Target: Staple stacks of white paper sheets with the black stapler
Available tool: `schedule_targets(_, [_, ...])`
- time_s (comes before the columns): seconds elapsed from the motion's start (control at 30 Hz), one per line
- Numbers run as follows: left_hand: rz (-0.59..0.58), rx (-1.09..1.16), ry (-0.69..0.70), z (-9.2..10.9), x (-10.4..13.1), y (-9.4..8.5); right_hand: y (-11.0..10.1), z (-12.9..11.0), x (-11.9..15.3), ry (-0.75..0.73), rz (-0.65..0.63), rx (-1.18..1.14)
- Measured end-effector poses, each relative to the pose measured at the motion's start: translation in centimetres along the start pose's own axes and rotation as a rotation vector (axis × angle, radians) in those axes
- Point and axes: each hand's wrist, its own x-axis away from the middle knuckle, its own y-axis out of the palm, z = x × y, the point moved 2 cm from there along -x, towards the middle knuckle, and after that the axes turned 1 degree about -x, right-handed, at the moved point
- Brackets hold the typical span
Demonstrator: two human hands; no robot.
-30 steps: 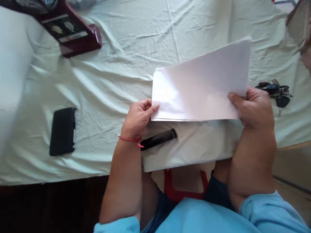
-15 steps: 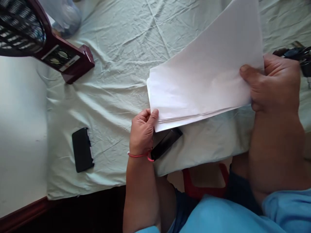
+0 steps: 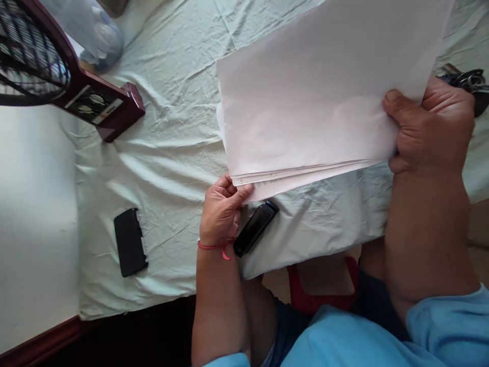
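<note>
Several loose white paper sheets [image 3: 313, 102] are held above the cloth between my two hands. My right hand [image 3: 431, 127] grips their right side, thumb on top and fingers underneath. At the lower left corner my left hand [image 3: 225, 209] pinches the sheets between thumb and fingers. The lower edges fan apart slightly, and a strip of faint print shows on a lower sheet. Just under that corner, beside my left wrist, a black stapler-like object [image 3: 255, 229] lies on the cloth; its exact kind is hard to tell.
A pale green cloth [image 3: 171, 168] covers the surface. A black phone case [image 3: 130, 242] lies at left. Behind it are a dark red electric racket [image 3: 103, 104] and a clear plastic bag [image 3: 101, 35]. Keys [image 3: 471, 79] lie beyond my right hand. A red stool [image 3: 321, 290] shows below.
The sheets' left end has lifted and shifted up and left, and their lower edges have spread, baring print. My left thumb now rests on a lower sheet. My right hand keeps its grip.
</note>
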Motion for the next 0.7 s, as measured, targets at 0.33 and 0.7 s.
schedule_targets(0.33, [0.094, 0.073, 0.064, -1.0, -0.5, -0.4, -0.1, 0.3, -0.1, 0.102, -0.021, -0.016])
schedule_targets(0.7, [0.198, 0.081, 0.214, -2.0, -0.9, -0.9, 0.3, 0.0, 0.2, 0.111, -0.068, -0.02])
